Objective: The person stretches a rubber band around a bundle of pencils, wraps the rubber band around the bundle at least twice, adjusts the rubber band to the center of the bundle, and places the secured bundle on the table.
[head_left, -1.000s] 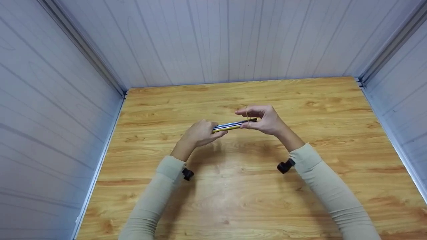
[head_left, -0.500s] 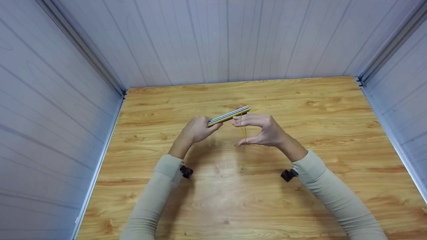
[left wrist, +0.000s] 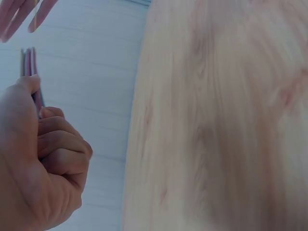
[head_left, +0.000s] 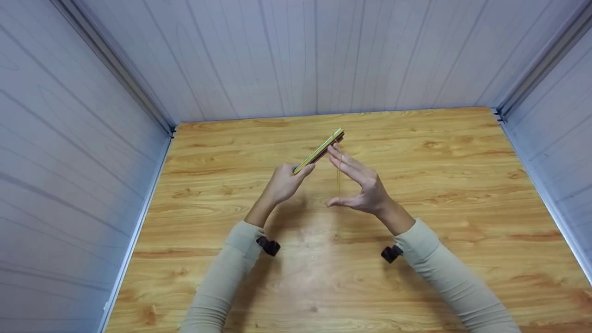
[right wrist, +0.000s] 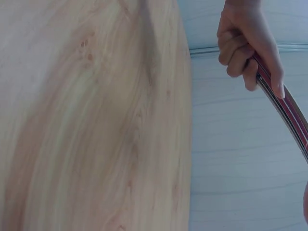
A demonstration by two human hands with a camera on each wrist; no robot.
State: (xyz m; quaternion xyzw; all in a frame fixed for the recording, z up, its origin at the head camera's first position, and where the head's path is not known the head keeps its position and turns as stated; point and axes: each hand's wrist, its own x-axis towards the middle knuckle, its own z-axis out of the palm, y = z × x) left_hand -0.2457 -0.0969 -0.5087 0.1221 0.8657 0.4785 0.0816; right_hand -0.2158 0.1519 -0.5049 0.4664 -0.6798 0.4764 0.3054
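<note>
My left hand (head_left: 283,182) grips one end of a bundle of slim striped pencils (head_left: 319,151), thumb along them and fingers curled. The bundle slants up and to the right above the table. A thin yellow rubber band (head_left: 339,180) is stretched between the spread fingers and thumb of my right hand (head_left: 367,187), whose fingertips overlap the pencils' far end. In the left wrist view the pencils (left wrist: 29,62) stick out past the left thumb. From the right wrist, dark and red stripes show on the pencils (right wrist: 288,108); only a sliver of the right hand (right wrist: 306,202) appears.
Beneath both hands lies a wood-grain table (head_left: 314,277). Pale panelled walls rise at the back (head_left: 296,55), left (head_left: 69,162) and right (head_left: 550,138). Small black wrist cameras (head_left: 268,246) hang at both sleeve cuffs.
The bundle's far end has swung up and away, from nearly level to a steep slant. My right hand has slid off the pencils' end and spread wider, stretching the rubber band.
</note>
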